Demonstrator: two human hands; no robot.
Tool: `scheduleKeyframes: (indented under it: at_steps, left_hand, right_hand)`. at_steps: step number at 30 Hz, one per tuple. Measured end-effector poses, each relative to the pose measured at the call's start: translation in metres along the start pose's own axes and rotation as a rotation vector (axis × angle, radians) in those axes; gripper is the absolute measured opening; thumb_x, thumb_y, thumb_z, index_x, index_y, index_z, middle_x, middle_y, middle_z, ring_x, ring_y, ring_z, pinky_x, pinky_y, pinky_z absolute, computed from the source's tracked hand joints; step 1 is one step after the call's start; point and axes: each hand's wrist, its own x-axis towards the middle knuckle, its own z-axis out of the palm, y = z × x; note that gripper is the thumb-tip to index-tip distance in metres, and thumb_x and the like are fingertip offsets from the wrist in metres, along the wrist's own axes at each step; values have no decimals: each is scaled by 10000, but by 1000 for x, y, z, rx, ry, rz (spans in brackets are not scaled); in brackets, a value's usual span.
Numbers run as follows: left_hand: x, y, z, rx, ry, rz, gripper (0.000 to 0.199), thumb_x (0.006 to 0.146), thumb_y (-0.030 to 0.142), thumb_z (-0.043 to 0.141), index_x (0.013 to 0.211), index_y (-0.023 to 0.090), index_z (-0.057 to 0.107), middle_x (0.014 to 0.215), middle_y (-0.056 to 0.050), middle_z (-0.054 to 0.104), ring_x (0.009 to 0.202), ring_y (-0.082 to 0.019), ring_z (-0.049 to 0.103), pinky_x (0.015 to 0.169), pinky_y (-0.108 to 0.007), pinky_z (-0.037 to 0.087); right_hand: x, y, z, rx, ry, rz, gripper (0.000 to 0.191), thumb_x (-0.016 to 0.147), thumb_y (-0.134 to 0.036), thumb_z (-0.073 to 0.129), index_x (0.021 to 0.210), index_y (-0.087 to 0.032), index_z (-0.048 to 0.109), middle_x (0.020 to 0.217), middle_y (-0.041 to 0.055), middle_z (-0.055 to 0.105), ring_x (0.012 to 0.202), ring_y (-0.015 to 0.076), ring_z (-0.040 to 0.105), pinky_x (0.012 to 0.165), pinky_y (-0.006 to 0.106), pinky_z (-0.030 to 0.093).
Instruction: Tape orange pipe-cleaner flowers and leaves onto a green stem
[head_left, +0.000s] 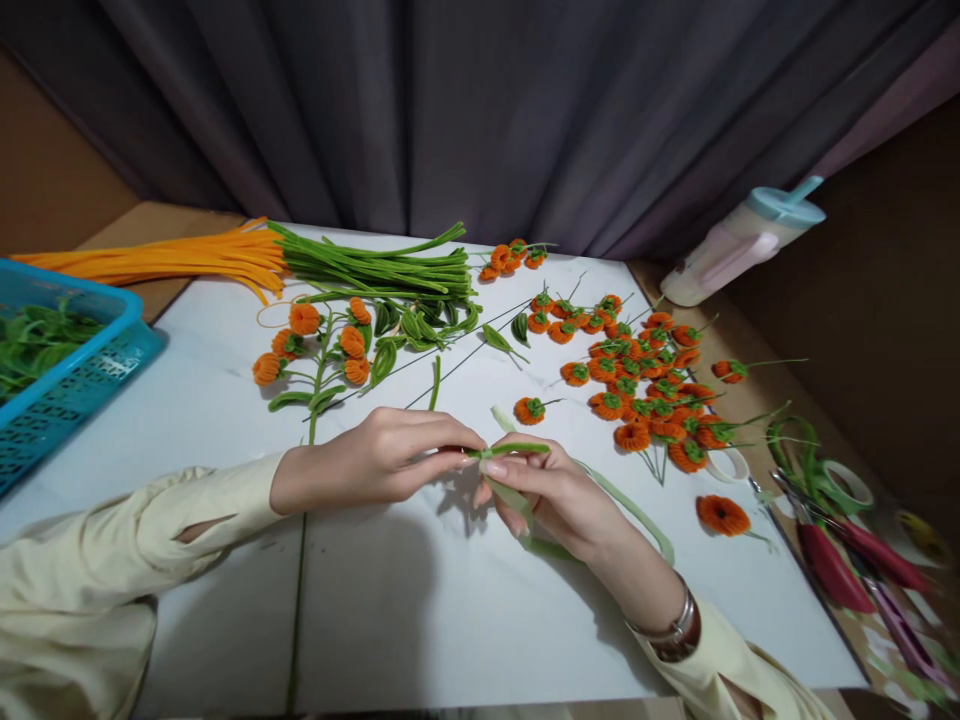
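"How is this best handled, in the head view?"
"The green stem [523,449], above the white table [465,620], is pinched by the left hand [390,455] and right hand [555,490]; the pale tape [634,507] should be kept taut and flat."
"And the materials?"
"Fuzzy stem, thin limp tape; round, ribbed orange flowers [632,434] are spread nearby."

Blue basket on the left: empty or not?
Not empty: green leafy pieces show inside the basket. How full, I cannot tell.

Fuzzy stem [523,448], matt tape [664,545]!
Your sleeves [97,560] are soft cloth, your bracelet [682,620] shiny metal; the flowers [531,410] look fluffy, the basket [82,390] smooth plastic.
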Motion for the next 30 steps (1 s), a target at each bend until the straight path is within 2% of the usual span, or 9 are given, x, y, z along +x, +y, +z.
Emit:
scheduleKeyframes:
  at_steps: [3,8,16,25,30]
  left_hand:
    - [-1,0,1,23,16,0,141,909,150,546,1016,121,632,856,-74,734,723,-130,682,668,-183,526]
    - [-1,1,0,20,8,-66,132,919,203,541,987,142,635,778,-37,728,635,-107,666,605,-160,516]
    - [1,0,-5,-64,-93,-15,173,924,167,521,1042,109,634,901,-92,736,761,-128,690,709,-169,527]
    - [1,3,-6,2,-89,0,165,934,182,510,1055,111,595,867,-74,730,720,-115,679,684,-157,517]
    - [1,1,-5,20,-96,47,167,937,164,496,1077,123,578,921,-92,724,790,-131,682,738,-183,527]
  right_hand:
    - [1,1,0,-5,12,-7,221,706,-305,782,723,-123,658,631,51,715,378,81,549,432,206,479]
    - [0,2,-2,-44,1,-36,221,715,-309,783,750,-124,666,608,43,707,404,93,564,461,222,492]
    - [-3,0,-3,-70,-6,-84,175,730,-281,772,765,-126,698,609,35,704,430,98,578,481,224,496]
    - [-2,-1,-1,-94,-8,-110,188,729,-284,773,715,-113,697,592,37,695,416,92,574,450,208,495]
    - [-2,-1,0,-101,-16,-124,163,747,-268,761,717,-114,716,608,35,697,424,83,578,450,194,496]
